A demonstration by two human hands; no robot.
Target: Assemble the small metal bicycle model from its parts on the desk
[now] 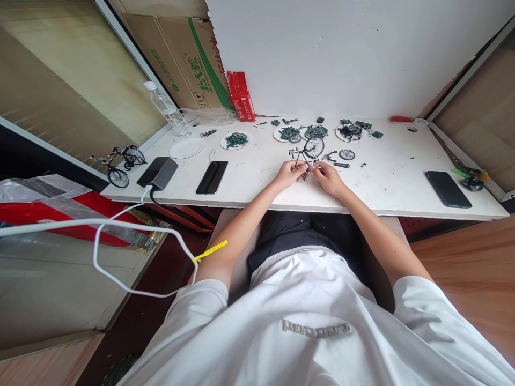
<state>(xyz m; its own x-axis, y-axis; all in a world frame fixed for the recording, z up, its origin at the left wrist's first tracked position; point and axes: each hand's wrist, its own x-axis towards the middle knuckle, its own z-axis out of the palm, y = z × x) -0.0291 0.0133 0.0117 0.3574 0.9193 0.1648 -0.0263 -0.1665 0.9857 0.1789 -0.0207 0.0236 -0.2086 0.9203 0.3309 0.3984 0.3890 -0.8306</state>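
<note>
Between my two hands, near the table's front edge, is a small black model bicycle [302, 156] with one spoked wheel [314, 147] on its far end. My left hand [290, 175] closes its fingers on the frame from the left. On the other side, my right hand [326, 177] pinches at the same model; a thin, light-coloured piece shows at its fingertips, too small to name. The fingers hide the near part of the frame. Just beyond my right hand lie a loose wheel [346, 154], a curved black part [330, 156] and a short dark part [341, 165].
Plates of small green and black parts [236, 140] line the back. A complete model bicycle [120, 163], a black power adapter [157, 173], a phone [212, 177] and a water bottle [171, 112] stand left. Another phone [448, 189] lies right. A white cable [140, 222] hangs by my left arm.
</note>
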